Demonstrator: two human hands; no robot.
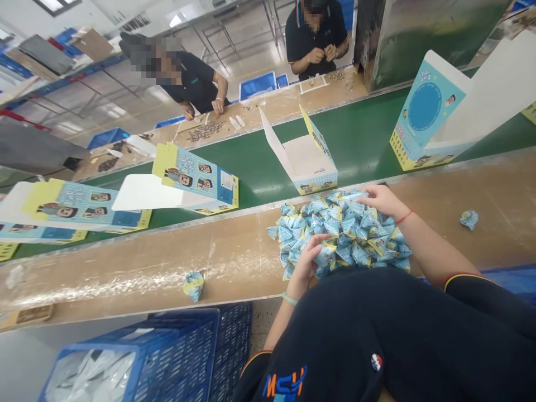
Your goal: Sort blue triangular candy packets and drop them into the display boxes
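Note:
A heap of small light-blue and yellow packets (347, 231) lies on the brown work surface in front of me. My left hand (307, 258) rests against the near left side of the heap, its fingers stretched and apart beside one packet. At the far right side of the heap, my right hand (382, 201) reaches over the packets with its fingers extended, touching the top ones. Neither hand is closed round a packet as far as I can see. Just beyond the heap, an open printed box (316, 181) stands on the green conveyor belt (358, 139).
More open boxes stand along the belt, one large box (431, 111) to the right and another (209, 178) to the left. Single packets (193, 286) lie apart on both sides. Blue crates (180, 357) sit below the edge. Two people work across the belt.

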